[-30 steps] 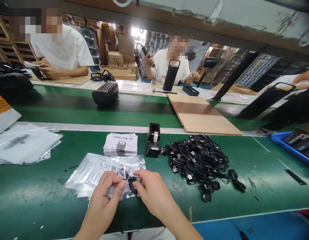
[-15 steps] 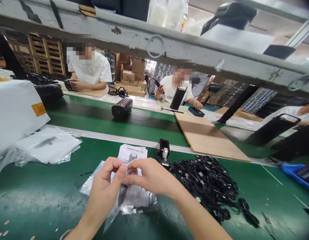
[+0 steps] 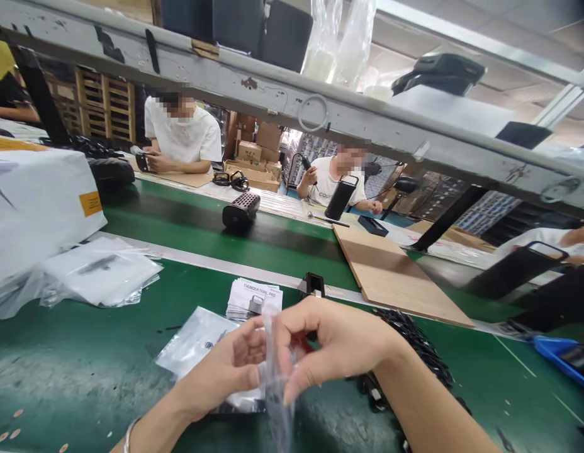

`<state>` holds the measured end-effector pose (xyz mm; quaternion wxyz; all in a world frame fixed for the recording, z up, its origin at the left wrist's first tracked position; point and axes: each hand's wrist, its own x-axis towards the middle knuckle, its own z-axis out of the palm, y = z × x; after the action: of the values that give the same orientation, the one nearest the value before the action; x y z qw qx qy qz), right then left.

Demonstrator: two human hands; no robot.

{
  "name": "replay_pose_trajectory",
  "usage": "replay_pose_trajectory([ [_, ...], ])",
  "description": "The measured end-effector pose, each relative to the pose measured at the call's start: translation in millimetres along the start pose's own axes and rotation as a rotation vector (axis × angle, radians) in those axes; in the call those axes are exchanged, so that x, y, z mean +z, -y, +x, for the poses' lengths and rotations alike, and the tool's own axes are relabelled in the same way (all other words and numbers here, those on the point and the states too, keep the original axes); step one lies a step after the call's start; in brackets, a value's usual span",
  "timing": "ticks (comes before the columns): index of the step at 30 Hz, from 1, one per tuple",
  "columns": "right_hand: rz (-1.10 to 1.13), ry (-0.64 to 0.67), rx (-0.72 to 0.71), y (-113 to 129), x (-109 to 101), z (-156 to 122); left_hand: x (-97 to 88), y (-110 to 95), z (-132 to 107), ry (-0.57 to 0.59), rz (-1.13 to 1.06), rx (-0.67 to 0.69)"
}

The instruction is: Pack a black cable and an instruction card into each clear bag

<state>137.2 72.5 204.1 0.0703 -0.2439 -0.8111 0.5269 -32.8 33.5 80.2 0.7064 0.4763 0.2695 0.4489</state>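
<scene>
A clear plastic bag [image 3: 277, 384], smeared by motion, hangs upright between my hands. My right hand [image 3: 334, 336] grips it with thumb and fingers from the right. My left hand [image 3: 226, 371] has its curled fingers and thumb against the bag's left side. Behind my hands lies a stack of printed leaflets [image 3: 245, 296] reading "THUNDERTRAIL PRO". More clear bags [image 3: 192, 336] lie flat on the green surface beneath and left of my left hand. Beyond my right hand stands a small black tape dispenser [image 3: 311, 284]. A pile of black cables [image 3: 417, 340] is partly covered by my right arm.
A white sack [image 3: 41, 214] and filled plastic bags [image 3: 101, 270] are on the left. A perforated black speaker [image 3: 241, 211] sits on the green belt, with a wooden board [image 3: 396, 270] to its right. Co-workers sit across, under an overhead shelf beam [image 3: 273, 110]. A blue tray [image 3: 563, 362] is at right.
My hands have moved apart from a close pinch, and my right hand has turned and shifted right. The clear bag now stands upright between them. The view has tilted slightly.
</scene>
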Motion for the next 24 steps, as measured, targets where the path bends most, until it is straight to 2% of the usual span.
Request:
replay_pose_trajectory([
  [2, -0.066, 0.003, 0.011, 0, -2, -15, 5.7, 5, -1, -0.03, -0.016, -0.024],
  [4, -0.125, -0.038, -0.008, -2, -4, -31, 7.9, 7, -3, -0.115, 0.021, -0.025],
  [6, -0.143, -0.181, -0.027, -12, -1, -44, 7.8, 8, -5, -0.205, 0.088, -0.008],
  [8, -0.058, -0.428, -0.024, -32, 11, -50, 7.1, 9, -6, -0.3, 0.175, 0.005],
  [10, 0.137, -0.674, -0.005, -58, 30, -47, 7.2, 11, -5, -0.391, 0.262, 0.014],
  [13, 0.305, -0.784, 0.094, -95, 59, -32, 8.7, 15, -1, -0.524, 0.336, 0.04],
  [16, 0.349, -0.847, 0.146, -111, 73, -17, 8.4, 17, 3, -0.636, 0.382, 0.085],
  [18, 0.289, -0.889, 0.122, -111, 72, -12, 4.9, 15, 5, -0.624, 0.456, 0.118],
  [21, 0.126, -0.893, 0.013, -108, 62, -14, -4.7, 9, 5, -0.52, 0.593, 0.153],
  [24, 0.048, -0.87, -0.101, -112, 58, -16, -13.9, 3, 3, -0.485, 0.55, 0.113],
])
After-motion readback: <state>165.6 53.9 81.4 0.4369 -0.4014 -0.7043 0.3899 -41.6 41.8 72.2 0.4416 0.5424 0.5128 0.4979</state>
